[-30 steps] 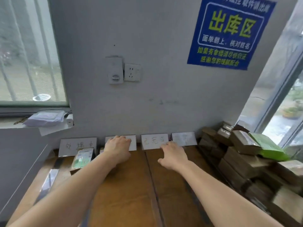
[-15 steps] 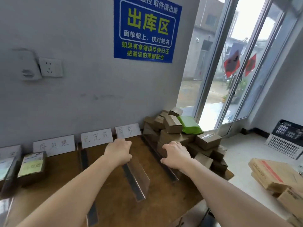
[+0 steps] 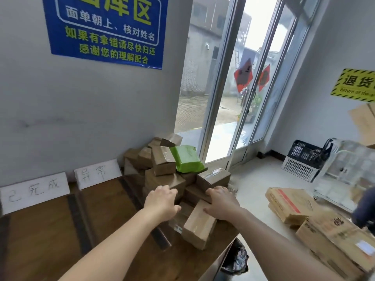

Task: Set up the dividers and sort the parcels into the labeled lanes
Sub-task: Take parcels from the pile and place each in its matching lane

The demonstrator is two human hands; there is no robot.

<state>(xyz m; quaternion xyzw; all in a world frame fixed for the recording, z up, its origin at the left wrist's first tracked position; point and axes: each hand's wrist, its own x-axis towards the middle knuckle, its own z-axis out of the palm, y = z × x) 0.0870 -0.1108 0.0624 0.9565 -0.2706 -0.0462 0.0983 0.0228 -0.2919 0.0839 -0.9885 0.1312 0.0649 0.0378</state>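
Near box: at the front of the pile, on the right end of the table, tilted with one corner out toward the table's edge. We judge it the easiest parcel to take first, since nothing lies on top of it.

Right hand: we lay it palm down at the right side of the pile, thumb against the near box's upper face, fingers spread over the dark box behind. Nothing is gripped; the hand is loose and resting, likely steadying the heap.

Left hand: at the left front of the pile, fingers curled over a box edge. Whether we have closed on a parcel we cannot tell, as the fingertips are hidden behind the knuckles.

Dividers: dark strips run across the table left of the pile, toward the wall; they mark out lanes. The lanes we can see hold no parcels, so we judge sorting barely begun here.

Labels: two white cards stand against the wall left of the pile, one at the head of each lane, facing us so they read from the working side.

Pile: brown boxes stacked loosely in the corner against the wall, right of the lanes. It looks unsteady; pulling a low box could bring upper ones down.

Green parcel: on top of the pile at its far right, by the glass door.
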